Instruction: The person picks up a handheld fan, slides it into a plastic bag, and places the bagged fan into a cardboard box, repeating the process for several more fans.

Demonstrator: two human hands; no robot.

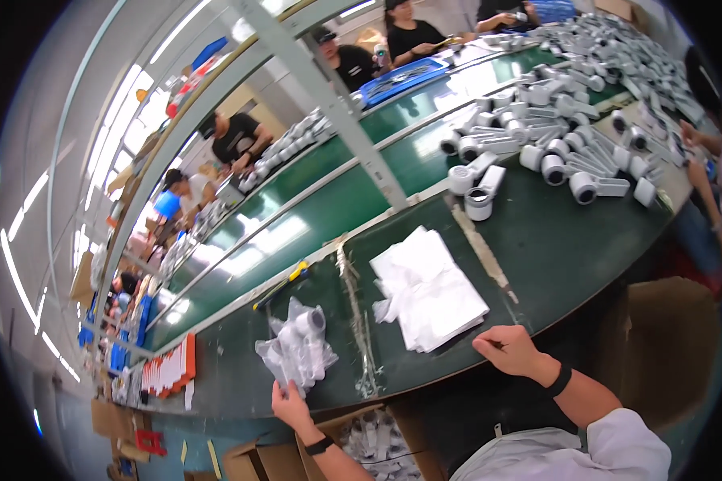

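At the near edge of the green worktable, my left hand (294, 410) has its fingertips closed on the lower edge of a clear plastic bag (301, 353). Inside the bag lies a grey-white plastic part with a round end. My right hand (509, 351) is curled beside the near right corner of a stack of white sheets or flat bags (433, 297), apart from it, and nothing shows between its fingers. Some of its fingers are hidden under the hand. Beyond the stack, two loose grey-white parts with ring-shaped heads (479, 204) rest on the table.
A large heap of similar parts (569, 136) covers the far right. A yellow-and-black tool (297, 272) lies near the conveyor (409, 172). Orange-edged boxes (170, 369) stand at left. Below the edge is a carton of bagged parts (413, 421). A metal post (329, 104) rises ahead; several people work beyond.
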